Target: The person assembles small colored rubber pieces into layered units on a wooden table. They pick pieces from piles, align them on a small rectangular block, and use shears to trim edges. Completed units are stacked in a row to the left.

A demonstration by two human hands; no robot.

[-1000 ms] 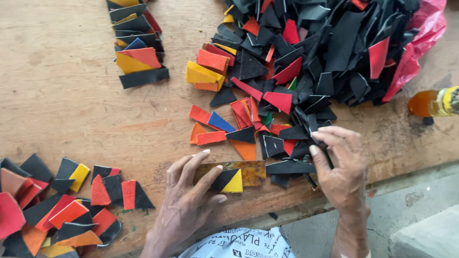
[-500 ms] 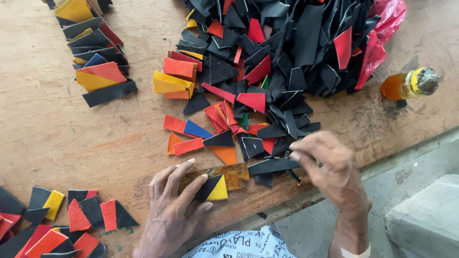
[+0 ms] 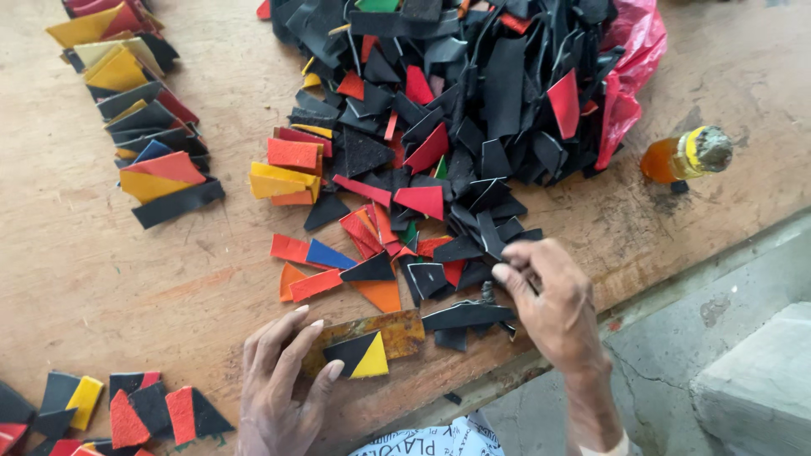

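A: Right, left hand [image 3: 279, 380] is lying open, fingers pressing the black-and-yellow piece [image 3: 358, 356] onto a brown strip [image 3: 372, 333] near the table's [image 3: 101, 279] front edge.

B: Right hand [image 3: 553, 295]?

A: It's pinching a black scrap [image 3: 466, 316], thumb and fingers closed on its end, just off the front edge of the big heap [image 3: 473, 101].

B: Handling?

A: Looking thin, light, floppy, probably leather offcuts. Best taken by a corner or edge; flat ones will be sliding on the wood.

B: Anything else nearby?

A: An orange bottle [image 3: 684, 156] is lying towards the right edge, well clear.
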